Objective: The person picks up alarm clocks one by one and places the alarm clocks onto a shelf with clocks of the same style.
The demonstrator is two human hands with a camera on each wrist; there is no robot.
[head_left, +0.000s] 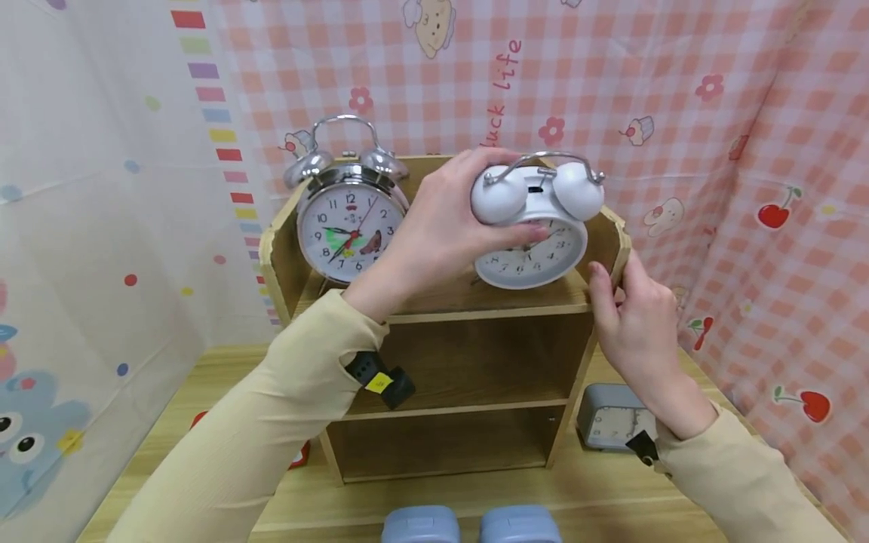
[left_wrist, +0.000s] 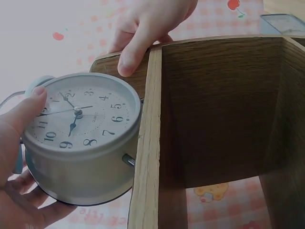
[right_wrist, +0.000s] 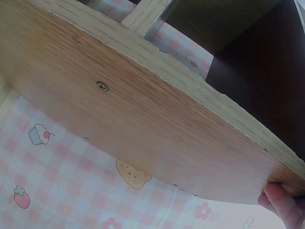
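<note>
My left hand [head_left: 444, 219] holds a white twin-bell alarm clock [head_left: 536, 268] at the right of the wooden shelf unit's [head_left: 462, 412] top tier. The thumb lies across the clock's face and the other fingers reach behind it; in the left wrist view the clock [left_wrist: 86, 167] shows a metal foot against the board's edge. The right hand [head_left: 641, 324] grips the right side panel near the top, thumb inside. In the right wrist view, fingertips [right_wrist: 282, 205] touch that panel [right_wrist: 143, 114]. A silver twin-bell alarm clock [head_left: 349, 241] stands at the top left, partly behind my left arm.
A grey square clock [head_left: 614, 422] sits on the wooden table [head_left: 611, 498] right of the unit. A red object [head_left: 301, 455] shows partly past my left arm. Two light blue objects [head_left: 421, 526] are at the front edge. Patterned cloth [head_left: 434, 90] hangs behind.
</note>
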